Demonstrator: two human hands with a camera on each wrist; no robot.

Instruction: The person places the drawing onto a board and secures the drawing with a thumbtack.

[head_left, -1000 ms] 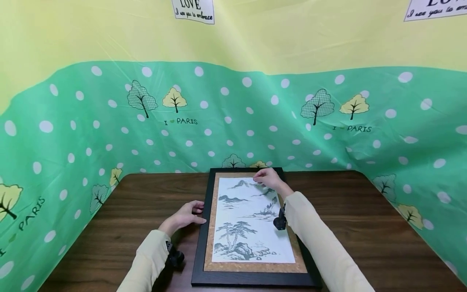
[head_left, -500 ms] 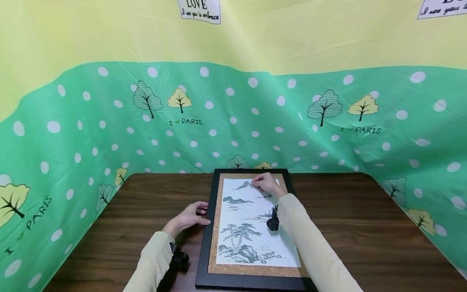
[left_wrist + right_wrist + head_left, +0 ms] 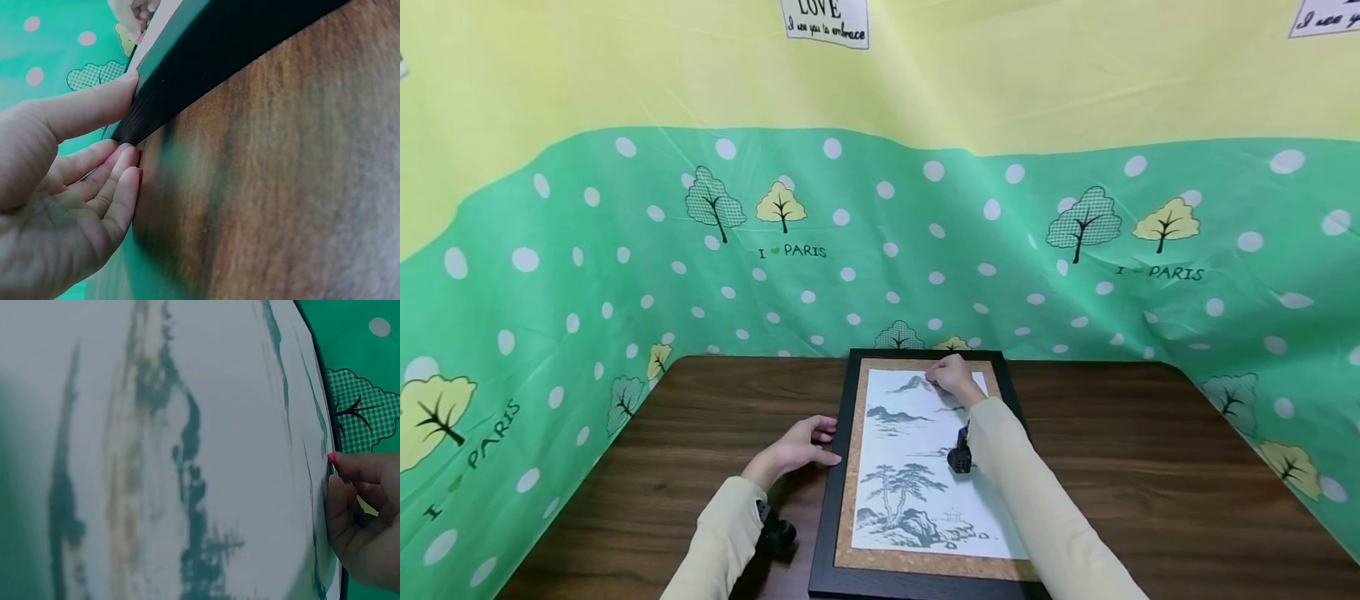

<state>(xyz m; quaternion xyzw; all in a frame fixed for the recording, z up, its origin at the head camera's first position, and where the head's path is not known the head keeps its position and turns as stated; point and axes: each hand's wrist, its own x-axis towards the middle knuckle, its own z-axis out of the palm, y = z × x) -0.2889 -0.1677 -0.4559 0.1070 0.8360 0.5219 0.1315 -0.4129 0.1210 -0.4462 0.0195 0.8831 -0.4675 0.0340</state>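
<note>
In the head view a cork board (image 3: 917, 563) with a black frame (image 3: 842, 492) lies on the table. On it is a white sheet of paper (image 3: 891, 442) printed with an ink landscape of hills and pines. My left hand (image 3: 797, 446) holds the frame's left edge, thumb on top and fingertips at the outer side, as the left wrist view shows. My right hand (image 3: 955, 377) is at the paper's top middle, thumb and index finger together. Between them the right wrist view shows a small pink push pin (image 3: 332, 457), mostly hidden by the fingertips.
The dark wooden table (image 3: 1112, 467) extends to both sides of the board. Behind it hangs a green and yellow curtain (image 3: 880, 208) with dots and trees, close to the board's far edge. My right sleeve (image 3: 1037, 492) crosses the paper's right side.
My right hand has shifted left along the top of the paper, from the right part toward the middle. My left hand stays at the frame edge. The head view has turned slightly left.
</note>
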